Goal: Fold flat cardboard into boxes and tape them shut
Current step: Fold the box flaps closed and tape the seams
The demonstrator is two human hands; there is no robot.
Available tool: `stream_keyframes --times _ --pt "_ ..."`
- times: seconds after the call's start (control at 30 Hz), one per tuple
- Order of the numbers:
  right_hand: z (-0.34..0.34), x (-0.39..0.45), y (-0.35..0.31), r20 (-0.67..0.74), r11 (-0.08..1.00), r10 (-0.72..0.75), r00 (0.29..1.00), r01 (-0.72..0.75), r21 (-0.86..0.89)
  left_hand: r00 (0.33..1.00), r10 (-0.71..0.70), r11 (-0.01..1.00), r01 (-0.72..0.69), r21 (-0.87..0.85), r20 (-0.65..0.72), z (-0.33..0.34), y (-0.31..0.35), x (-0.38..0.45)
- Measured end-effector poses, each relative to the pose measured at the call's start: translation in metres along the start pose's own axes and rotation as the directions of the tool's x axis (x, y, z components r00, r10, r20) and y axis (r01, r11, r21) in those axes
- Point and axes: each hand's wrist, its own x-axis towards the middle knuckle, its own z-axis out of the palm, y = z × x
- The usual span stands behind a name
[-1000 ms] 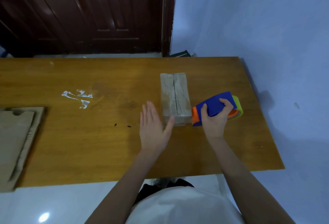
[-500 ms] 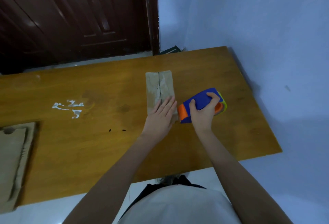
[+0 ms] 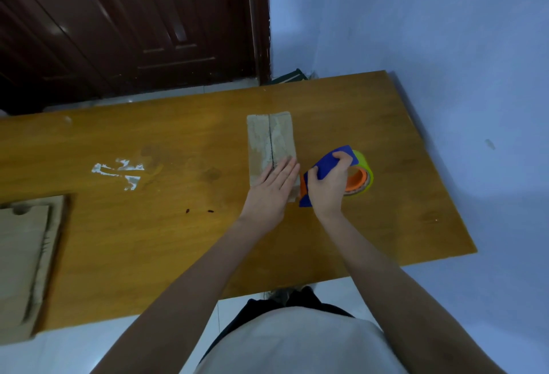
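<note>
**The tape could go on crooked**

The right hand (image 3: 326,188) has its fingers curled round the blue tape holder (image 3: 329,166). The holder sits on the table, just beside the near end of the box (image 3: 269,139). A yellow-green roll of tape (image 3: 364,171) sits inside it.

The left hand (image 3: 271,188) lies flat on the near end of the box with its fingers straight. It presses down and grips nothing.

The box is closed. A dark line runs down the middle of its top, where the two flaps meet.

If the left hand lets up, I think the box may slide when the tape pulls, and the tape may miss the line. The tape might also stick to the fingers, because they lie right where it would start.

More flat cardboard (image 3: 23,261) waits at the far left of the brown table (image 3: 178,255).
</note>
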Motion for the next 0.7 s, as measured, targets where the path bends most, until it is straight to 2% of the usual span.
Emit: stream_keyframes --times 0.27,0.37,0.47,0.57,0.6,0.67,0.7 --pt "-0.015 0.014 0.009 0.118 0.991 0.135 0.984 -0.132 -0.028 1.000 -0.006 1.000 0.006 -0.022 0.018 -0.008 0.001 0.002" --pt "-0.033 0.022 0.012 0.109 0.972 0.235 0.966 -0.233 -0.028 0.999 -0.001 1.000 0.002 -0.028 0.043 -0.018 0.002 0.004" --pt "-0.058 0.033 0.007 0.072 0.914 0.393 0.917 -0.398 0.079 0.998 0.000 0.999 0.003 -0.048 0.056 -0.033 -0.001 0.009" --pt "-0.078 0.051 0.001 0.071 0.768 0.592 0.803 -0.588 0.251 0.998 0.025 0.997 -0.021 -0.069 0.058 -0.044 -0.002 0.017" --pt "-0.083 0.057 0.000 0.125 0.669 0.672 0.730 -0.670 0.322 0.997 0.035 0.994 -0.028 -0.108 0.062 -0.048 -0.001 0.019" --pt "-0.096 0.064 -0.004 0.351 0.352 0.779 0.519 -0.826 0.440 0.995 0.071 0.967 -0.050 -0.251 0.074 -0.059 0.004 0.023" --pt "-0.102 0.064 -0.006 0.440 0.215 0.788 0.430 -0.862 0.458 0.993 0.081 0.936 -0.048 -0.348 0.082 -0.065 0.008 0.024"
